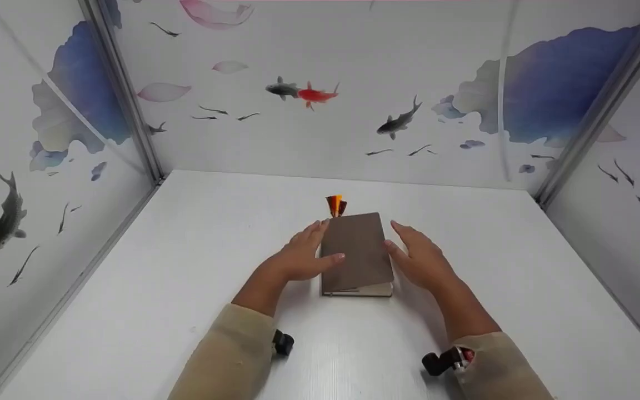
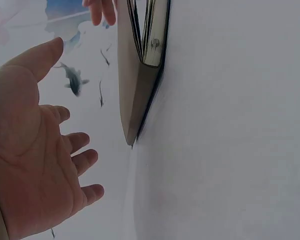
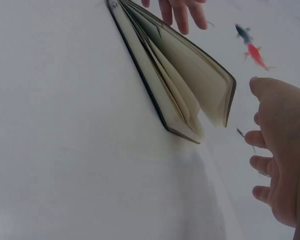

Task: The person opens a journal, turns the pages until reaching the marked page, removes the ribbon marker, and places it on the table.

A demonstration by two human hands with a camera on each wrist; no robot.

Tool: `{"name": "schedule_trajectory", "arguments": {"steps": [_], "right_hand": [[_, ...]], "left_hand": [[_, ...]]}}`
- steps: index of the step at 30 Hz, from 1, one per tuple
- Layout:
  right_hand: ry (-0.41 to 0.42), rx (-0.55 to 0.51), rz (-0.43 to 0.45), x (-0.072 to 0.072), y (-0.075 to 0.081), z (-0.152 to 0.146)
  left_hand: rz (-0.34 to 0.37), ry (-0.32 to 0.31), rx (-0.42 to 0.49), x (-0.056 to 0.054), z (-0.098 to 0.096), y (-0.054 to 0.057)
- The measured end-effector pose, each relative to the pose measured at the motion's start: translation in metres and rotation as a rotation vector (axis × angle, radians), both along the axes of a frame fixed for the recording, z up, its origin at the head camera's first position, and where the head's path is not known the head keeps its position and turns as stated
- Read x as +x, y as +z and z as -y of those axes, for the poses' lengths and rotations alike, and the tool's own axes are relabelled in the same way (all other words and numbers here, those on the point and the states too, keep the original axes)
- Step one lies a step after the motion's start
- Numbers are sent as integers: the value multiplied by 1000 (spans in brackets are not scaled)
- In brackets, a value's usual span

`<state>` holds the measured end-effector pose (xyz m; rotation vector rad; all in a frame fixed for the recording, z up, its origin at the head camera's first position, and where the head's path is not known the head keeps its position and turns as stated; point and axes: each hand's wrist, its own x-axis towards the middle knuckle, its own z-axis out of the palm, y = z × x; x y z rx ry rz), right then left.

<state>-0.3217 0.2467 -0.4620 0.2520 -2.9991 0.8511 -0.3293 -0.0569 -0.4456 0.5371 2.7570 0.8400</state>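
Note:
A brown-covered notebook (image 1: 356,250) lies on the white table, its spine toward the left. Its front cover stands slightly raised, and cream pages (image 3: 190,75) show fanned apart in the right wrist view. An orange and dark red tassel (image 1: 335,205) sticks out past the top edge. My left hand (image 1: 303,255) is beside the spine with fingers extended, and its thumb overlaps the cover in the head view. On the other side, my right hand (image 1: 423,255) has its thumb tip close to the cover's right edge, fingers spread. Neither hand grips anything.
White panels printed with fish and blue lily leaves (image 1: 559,83) enclose the table (image 1: 186,311) at the back and both sides. Metal posts (image 1: 123,89) stand at the corners. Small black devices (image 1: 439,364) are strapped near both sleeves.

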Motion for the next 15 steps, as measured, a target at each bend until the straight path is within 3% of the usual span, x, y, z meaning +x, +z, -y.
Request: {"name": "schedule_trajectory", "arguments": {"steps": [4, 9, 15], "right_hand": [[-17, -17, 69, 2, 1, 7], [-7, -58, 93, 3, 2, 13], [1, -72, 108, 2, 5, 17]], "left_hand": [[66, -31, 46, 3, -4, -1], [152, -63, 76, 4, -7, -2], [184, -86, 88, 2, -7, -4]]}}
